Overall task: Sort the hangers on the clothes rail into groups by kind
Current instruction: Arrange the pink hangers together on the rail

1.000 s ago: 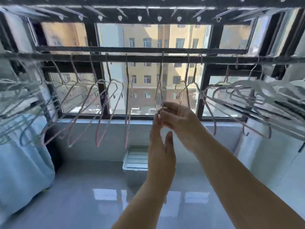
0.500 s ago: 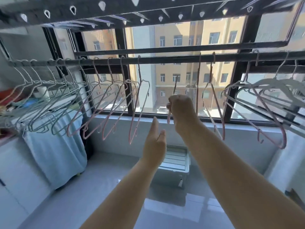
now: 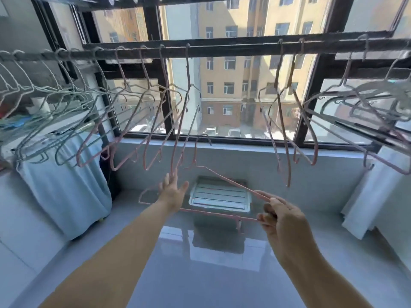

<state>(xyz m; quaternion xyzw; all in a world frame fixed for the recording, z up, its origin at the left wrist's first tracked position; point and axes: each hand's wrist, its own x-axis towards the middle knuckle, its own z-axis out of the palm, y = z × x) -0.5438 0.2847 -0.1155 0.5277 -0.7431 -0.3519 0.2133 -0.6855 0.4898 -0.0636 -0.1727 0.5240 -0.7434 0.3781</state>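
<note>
A dark clothes rail [image 3: 222, 48] runs across the window. My right hand [image 3: 280, 216] is shut on the right end of a pink wire hanger [image 3: 218, 174], which is off the rail and held low and nearly flat. My left hand [image 3: 172, 190] is open in front of that hanger's left part; its fingertips touch the bottom of the rightmost of several pink hangers [image 3: 142, 121] that hang left of the middle. Green-grey wire hangers [image 3: 55, 101] crowd the far left. Two more pink hangers [image 3: 282, 121] hang right of the middle. White plastic hangers [image 3: 378, 101] fill the far right.
A white lidded bin [image 3: 220, 194] stands on the glossy floor under the window. A light blue cloth [image 3: 66, 183] covers an appliance at the left. White fabric [image 3: 373, 196] hangs at the right. A stretch of rail between the two pink groups holds no hangers.
My right hand has brought the pink hanger down off the rail and turned it flat. My left hand has risen to the left pink group. The view has tilted down.
</note>
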